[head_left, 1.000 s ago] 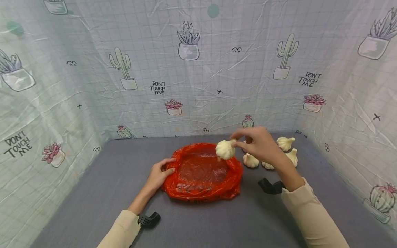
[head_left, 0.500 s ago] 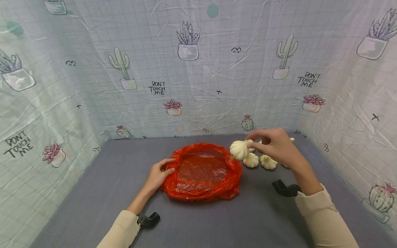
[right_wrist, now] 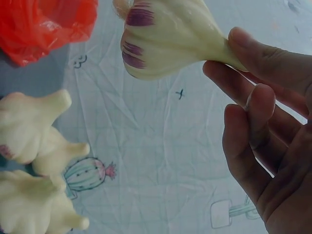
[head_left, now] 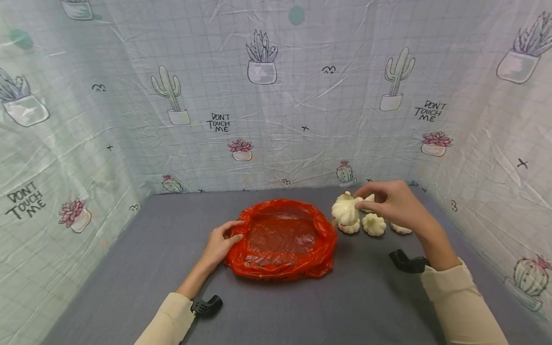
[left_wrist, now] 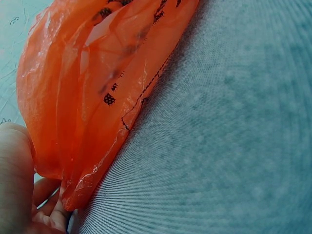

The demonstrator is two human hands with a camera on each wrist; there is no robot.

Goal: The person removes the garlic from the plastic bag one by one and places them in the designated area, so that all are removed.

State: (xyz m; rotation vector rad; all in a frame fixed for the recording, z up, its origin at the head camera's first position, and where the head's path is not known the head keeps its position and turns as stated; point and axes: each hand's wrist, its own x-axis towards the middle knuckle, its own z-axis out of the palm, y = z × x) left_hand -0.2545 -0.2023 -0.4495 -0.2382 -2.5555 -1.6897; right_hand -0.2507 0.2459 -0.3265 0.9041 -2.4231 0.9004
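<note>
A red plastic bag (head_left: 280, 268) stands on the table with its mouth spread wide and its rim folded outward. At its left side my left hand (head_left: 220, 242) grips the edge; in the left wrist view the thumb (left_wrist: 14, 175) lies beside the bag (left_wrist: 97, 97), with fingers partly behind it. Between thumb and fingertips my right hand (head_left: 396, 203) pinches a garlic bulb (head_left: 344, 211) by its stem, raised right of the bag. Purple streaks mark this bulb (right_wrist: 165, 39) in the right wrist view. Below it sit more garlic bulbs (head_left: 373, 225), some partly hidden by my hand.
The grey table (head_left: 276, 311) meets a patterned fabric backdrop (head_left: 280, 143) at the back and both sides. Several garlic bulbs (right_wrist: 29, 126) cluster at the right rear, close to the bag's right side. A dark wrist device (head_left: 407, 262) juts out below my right wrist.
My right hand has moved rightward, carrying the garlic bulb from above the bag's right rim to over the other bulbs. The bulb's stem end has turned upward. My left hand and the bag stay put.
</note>
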